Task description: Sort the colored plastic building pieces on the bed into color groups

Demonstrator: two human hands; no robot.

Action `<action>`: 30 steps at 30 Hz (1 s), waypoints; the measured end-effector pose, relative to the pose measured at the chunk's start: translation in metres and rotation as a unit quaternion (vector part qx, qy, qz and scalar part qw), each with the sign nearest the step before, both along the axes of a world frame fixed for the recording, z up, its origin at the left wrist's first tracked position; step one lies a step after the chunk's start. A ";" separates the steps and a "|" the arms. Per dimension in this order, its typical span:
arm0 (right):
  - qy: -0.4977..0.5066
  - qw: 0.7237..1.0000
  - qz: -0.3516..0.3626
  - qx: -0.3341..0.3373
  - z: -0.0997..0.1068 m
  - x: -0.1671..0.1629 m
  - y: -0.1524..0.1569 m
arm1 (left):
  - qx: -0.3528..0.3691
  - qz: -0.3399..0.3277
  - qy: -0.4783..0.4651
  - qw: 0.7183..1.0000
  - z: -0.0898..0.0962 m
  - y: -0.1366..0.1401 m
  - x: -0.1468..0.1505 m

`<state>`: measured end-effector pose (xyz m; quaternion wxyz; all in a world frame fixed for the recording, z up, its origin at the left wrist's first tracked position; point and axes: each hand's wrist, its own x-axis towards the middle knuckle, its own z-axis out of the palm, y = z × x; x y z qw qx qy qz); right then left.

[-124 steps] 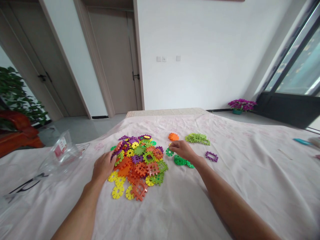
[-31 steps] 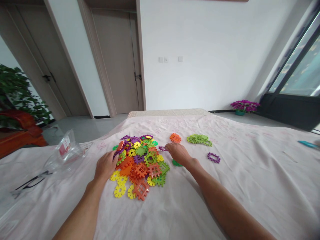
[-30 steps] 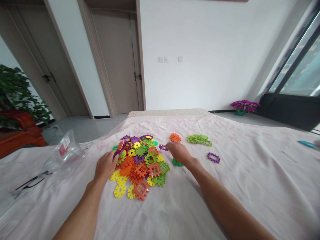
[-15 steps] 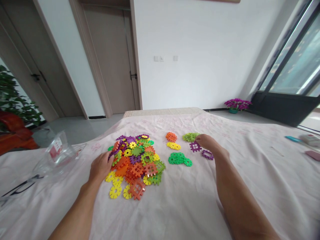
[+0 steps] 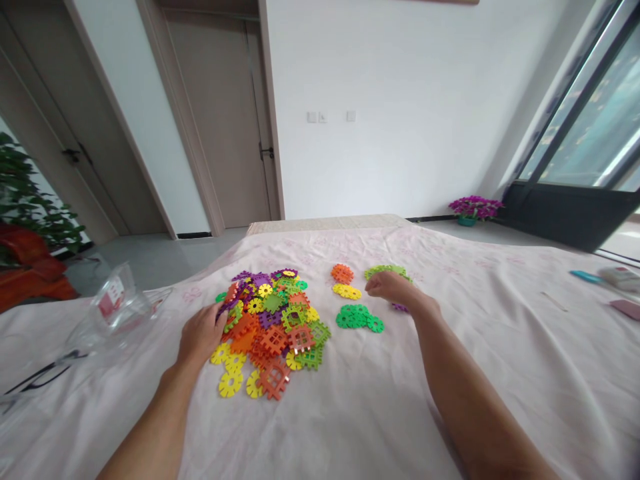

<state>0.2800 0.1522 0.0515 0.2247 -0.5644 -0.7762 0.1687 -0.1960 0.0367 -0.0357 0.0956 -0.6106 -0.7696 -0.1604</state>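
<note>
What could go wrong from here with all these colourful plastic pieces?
The loose multicoloured heap of plastic pieces could slide if the left hand at its edge pushes. The right hand, close by, might nudge the yellow notched plastic discs into the orange toothed plastic pieces just beyond.

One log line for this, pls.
left hand: at left edge of mixed pile | right hand: no piece visible in it | yellow discs, green discs, orange pieces: separate groups

The left hand (image 5: 200,333) rests against colourful plastic pieces (image 5: 271,319).
</note>
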 end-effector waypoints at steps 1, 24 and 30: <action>0.011 0.997 0.065 -0.034 0.001 -0.013 -0.003 | 0.001 0.000 -0.001 1.000 0.000 0.000 0.000; 0.078 0.961 0.261 -0.048 -0.014 -0.102 -0.040 | 0.010 -0.005 -0.016 1.000 0.000 -0.001 0.001; 0.003 0.999 -0.036 0.041 -0.028 -0.062 0.002 | 0.016 -0.001 -0.008 1.000 0.002 -0.003 0.003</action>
